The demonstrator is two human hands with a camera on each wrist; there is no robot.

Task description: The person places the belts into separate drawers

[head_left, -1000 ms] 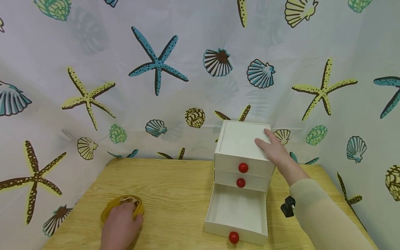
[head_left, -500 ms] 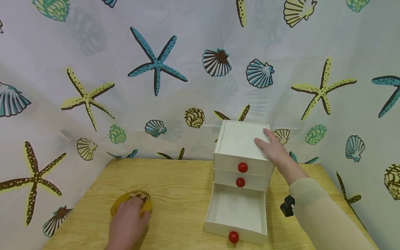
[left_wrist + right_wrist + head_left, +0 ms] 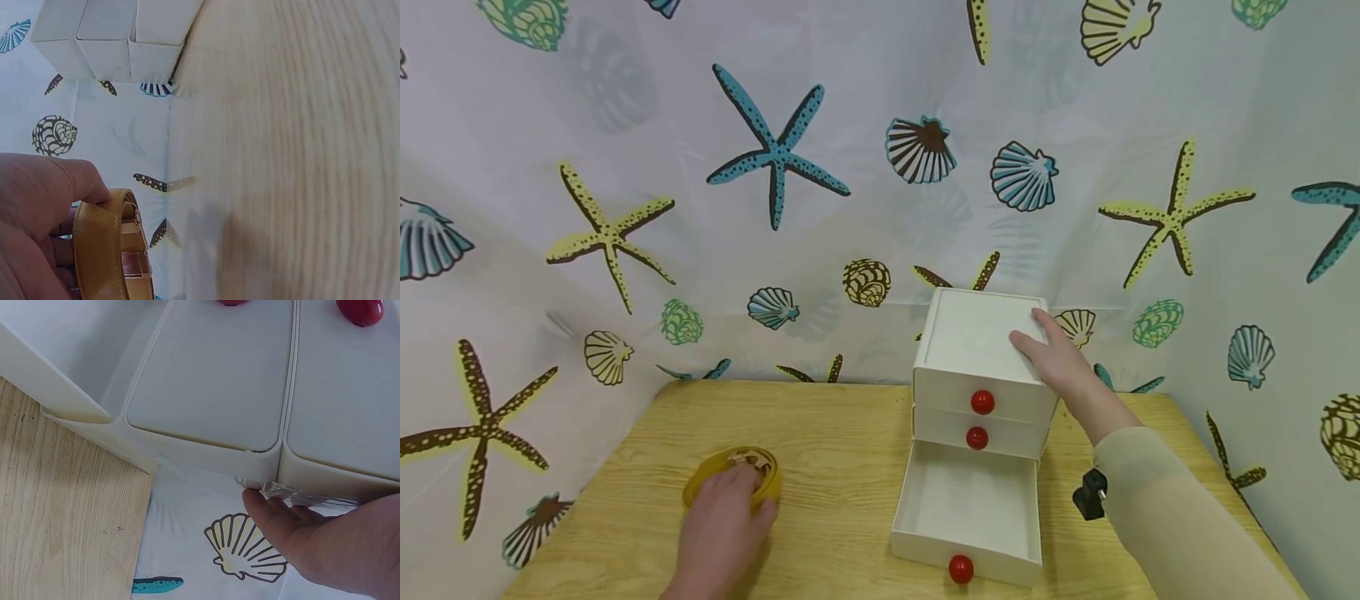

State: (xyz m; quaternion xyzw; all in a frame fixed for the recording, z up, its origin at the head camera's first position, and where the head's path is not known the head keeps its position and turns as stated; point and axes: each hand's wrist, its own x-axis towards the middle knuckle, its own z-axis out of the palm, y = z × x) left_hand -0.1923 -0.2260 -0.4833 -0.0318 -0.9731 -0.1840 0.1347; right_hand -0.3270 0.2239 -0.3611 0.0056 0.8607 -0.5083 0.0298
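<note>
My left hand (image 3: 722, 521) grips a coiled mustard-yellow leather belt (image 3: 700, 477) at the left part of the wooden table. In the left wrist view the stitched strap of the belt (image 3: 100, 250) lies between thumb and fingers, with its metal buckle (image 3: 132, 262) inside the coil. My right hand (image 3: 1060, 358) rests on the top right edge of a white drawer unit (image 3: 981, 333), its thumb on the top. In the right wrist view the fingers (image 3: 265, 515) lie along the unit's side. The bottom drawer (image 3: 973, 500) is pulled out and bare inside; two upper drawers are closed.
Each drawer front bears a round red knob (image 3: 961, 570). Behind the wooden table (image 3: 820, 433) hangs a white curtain (image 3: 850, 242) printed with starfish and shells, and it also closes off both sides. A small black clip (image 3: 1091, 495) is on the right sleeve.
My left hand has moved to the right, toward the drawer unit, with the coiled belt in its grip. The right hand and the drawer unit have stayed where they were.
</note>
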